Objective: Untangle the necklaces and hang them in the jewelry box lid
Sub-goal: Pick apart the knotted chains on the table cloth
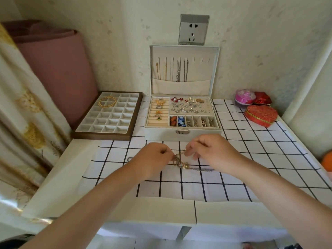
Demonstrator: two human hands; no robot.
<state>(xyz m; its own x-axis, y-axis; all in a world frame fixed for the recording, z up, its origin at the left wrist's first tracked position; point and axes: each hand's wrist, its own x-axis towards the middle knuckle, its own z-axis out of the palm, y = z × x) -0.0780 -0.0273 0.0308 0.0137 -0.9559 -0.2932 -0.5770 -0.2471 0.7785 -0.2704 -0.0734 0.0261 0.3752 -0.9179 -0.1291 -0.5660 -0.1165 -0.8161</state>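
The necklaces (181, 163) are shiny metal, gold and silver. The jewelry box lid (201, 72) has a matt cream cloth lining. A smooth checked cloth (251, 150) covers the bench (59, 177). The tray (137, 110) has a brown wood-look frame; the heart box (261, 115) is glossy red.

A white tabletop (59, 177) carries a checked cloth (233, 186). On the cloth lie tangled necklaces (182, 164), with an open jewelry box (161, 134) behind them. A compartment tray (100, 136) sits just left of the jewelry box. A heart-shaped box (261, 115), a pink box (244, 97) and a red box (262, 98) stand at the far right.
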